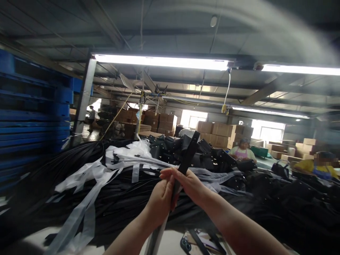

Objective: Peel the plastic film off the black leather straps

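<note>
A black strap [187, 152] runs upright between my hands, its punched end sticking up above them. My left hand [160, 198] is closed around its lower part. My right hand [190, 182] meets the left at the strap, its fingers wrapped against it. Below the hands a pale, film-like strip [159, 233] hangs down along the strap. Behind lies a wide heap of long black straps [117, 202], with strips of translucent plastic film [87, 205] strewn across it.
Black bags [172, 143] are piled behind the straps. A phone [185, 244] lies on the white table [170, 241] in front. Blue crates [34, 120] are stacked at left. Two people [242, 150] sit at right. A lamp [162, 62] hangs overhead; cartons [217, 132] stand behind.
</note>
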Demonstrator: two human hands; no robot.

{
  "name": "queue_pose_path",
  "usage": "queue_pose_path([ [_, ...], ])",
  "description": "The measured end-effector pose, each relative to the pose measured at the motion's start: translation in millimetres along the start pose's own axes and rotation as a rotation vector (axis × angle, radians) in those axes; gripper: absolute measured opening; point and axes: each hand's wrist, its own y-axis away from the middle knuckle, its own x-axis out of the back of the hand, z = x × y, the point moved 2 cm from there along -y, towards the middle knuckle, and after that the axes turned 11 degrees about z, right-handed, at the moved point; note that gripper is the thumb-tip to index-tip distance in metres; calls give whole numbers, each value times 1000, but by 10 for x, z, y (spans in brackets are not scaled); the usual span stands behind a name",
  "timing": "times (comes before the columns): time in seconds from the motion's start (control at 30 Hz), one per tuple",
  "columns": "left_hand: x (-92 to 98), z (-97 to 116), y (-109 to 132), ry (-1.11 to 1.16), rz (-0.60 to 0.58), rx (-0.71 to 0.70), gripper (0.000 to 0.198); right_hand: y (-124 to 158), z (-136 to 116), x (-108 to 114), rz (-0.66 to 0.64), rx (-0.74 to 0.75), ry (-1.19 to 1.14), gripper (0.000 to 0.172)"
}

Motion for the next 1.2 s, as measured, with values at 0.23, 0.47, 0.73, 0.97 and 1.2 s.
queue_pose_path([
  [0.23, -93, -255, 107, -34, -42, 117, 70, -368, -347, 495, 531, 376, -96, 91],
  [0.47, -101, -216, 77, -67, -43, 105, 67, -294, -383, 557, 621, 596, 120, 81],
  [0.73, -93, -95, 59, -115, -21, 36, 59, -218, -194, 400, 474, 496, 256, 44],
  [0.97, -34, -42, 46, -157, 33, -40, 52, -89, 137, 167, 406, 433, 273, 40],
  [1.2, 125, 117, 90, 49, 246, -72, 45, 289, 690, -161, -50, 24, -137, 53],
])
